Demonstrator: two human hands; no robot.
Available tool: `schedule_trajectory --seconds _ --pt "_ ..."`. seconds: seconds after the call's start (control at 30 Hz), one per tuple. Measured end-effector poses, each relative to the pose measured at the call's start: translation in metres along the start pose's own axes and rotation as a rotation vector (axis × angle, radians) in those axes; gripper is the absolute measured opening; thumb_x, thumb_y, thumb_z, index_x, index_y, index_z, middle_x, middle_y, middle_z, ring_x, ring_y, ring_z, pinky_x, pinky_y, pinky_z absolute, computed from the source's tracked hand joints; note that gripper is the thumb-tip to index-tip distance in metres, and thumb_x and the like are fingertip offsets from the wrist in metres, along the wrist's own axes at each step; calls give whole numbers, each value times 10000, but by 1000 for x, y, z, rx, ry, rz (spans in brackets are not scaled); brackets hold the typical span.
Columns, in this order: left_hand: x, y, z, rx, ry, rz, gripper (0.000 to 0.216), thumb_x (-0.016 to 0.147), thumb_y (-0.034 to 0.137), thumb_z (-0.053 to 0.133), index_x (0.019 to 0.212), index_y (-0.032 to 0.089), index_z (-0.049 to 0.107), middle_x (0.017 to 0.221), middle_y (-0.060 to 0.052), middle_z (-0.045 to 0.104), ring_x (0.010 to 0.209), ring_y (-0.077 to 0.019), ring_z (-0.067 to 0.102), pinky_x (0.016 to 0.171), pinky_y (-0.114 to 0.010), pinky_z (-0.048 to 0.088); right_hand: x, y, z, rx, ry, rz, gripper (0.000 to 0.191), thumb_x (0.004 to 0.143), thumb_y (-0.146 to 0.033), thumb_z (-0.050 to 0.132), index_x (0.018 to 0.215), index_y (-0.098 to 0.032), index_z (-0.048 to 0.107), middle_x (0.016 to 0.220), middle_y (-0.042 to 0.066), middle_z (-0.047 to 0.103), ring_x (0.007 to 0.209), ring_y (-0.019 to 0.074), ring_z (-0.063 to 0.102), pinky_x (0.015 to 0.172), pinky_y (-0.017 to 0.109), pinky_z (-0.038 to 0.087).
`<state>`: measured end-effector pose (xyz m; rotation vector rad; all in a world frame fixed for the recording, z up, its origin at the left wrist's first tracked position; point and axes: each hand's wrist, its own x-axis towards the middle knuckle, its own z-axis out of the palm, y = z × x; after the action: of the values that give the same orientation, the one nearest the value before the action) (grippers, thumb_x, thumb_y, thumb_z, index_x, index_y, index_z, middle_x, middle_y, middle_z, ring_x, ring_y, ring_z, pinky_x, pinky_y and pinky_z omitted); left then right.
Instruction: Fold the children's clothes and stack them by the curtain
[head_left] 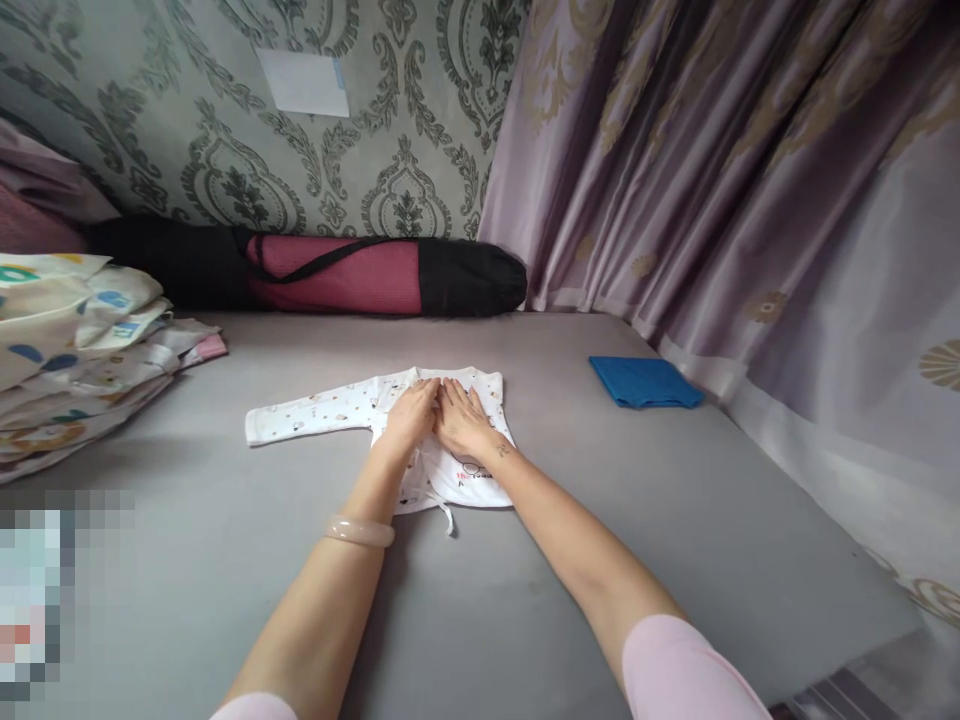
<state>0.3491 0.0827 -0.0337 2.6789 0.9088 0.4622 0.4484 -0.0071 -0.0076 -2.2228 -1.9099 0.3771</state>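
Evidently soft, light and limp, the small white shirt (448,476) lies left of the folded blue cloth (645,382), beneath a left hand (414,412) and a right hand (465,420) laid flat, gripping nothing, and its outstretched sleeve (311,415) or lower hem (480,502) would likely pinch most easily.

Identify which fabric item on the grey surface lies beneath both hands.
The white printed garment, one sleeve stretched leftward; the blue folded item and patterned pile lie untouched.
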Motion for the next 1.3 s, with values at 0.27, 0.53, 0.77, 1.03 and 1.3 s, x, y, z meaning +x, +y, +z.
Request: schedule_trajectory --seconds 0.27,0.53,0.77,1.03,1.3 --pt "-3 1 0 102 -80 -88 518 831 16 377 1331 81 496 1469 -215 445 1402 -261 387 1139 -390 320 -5 25 -3 -54 22 191 665 991 -393 180 1538 -14 183 1625 141 109 1501 236 69 1201 401 15" --pt "-4 5 -8 64 -147 -134 519 843 30 365 1341 100 491 1502 -199 405 1428 -283 333 1138 -444 297 -11 38 -11 -129 59 294 669 987 -380 218 1527 16 194 1621 168 95 1502 257 41 1195 415 12" --pt "-4 -6 -35 -242 -65 -206 590 754 12 415 1314 134 551 1356 -135 584 1225 -216 563 1015 -305 431 -8 44 -12 -125 2 262 664 1000 -401 180 1534 -6 187 1623 149 128 1499 262 77 1198 412 50" --pt "-42 -93 -83 -75 224 -801 426 801 168 533 1217 131 614 1213 -182 658 1176 -324 589 975 -411 457 -6 7 -17 -88 4 75 634 1007 -419 175 1547 -88 211 1628 134 126 1502 233 64 1198 408 29" --pt "-64 -112 -82 -40 345 -1133 320 767 239 575 1069 150 630 1212 -231 586 1194 -397 521 957 -541 431 -1 -18 2 -64 -55 21 606 1009 -499 167 1554 -242 216 1638 124 88 1501 285 38 1166 535 29"
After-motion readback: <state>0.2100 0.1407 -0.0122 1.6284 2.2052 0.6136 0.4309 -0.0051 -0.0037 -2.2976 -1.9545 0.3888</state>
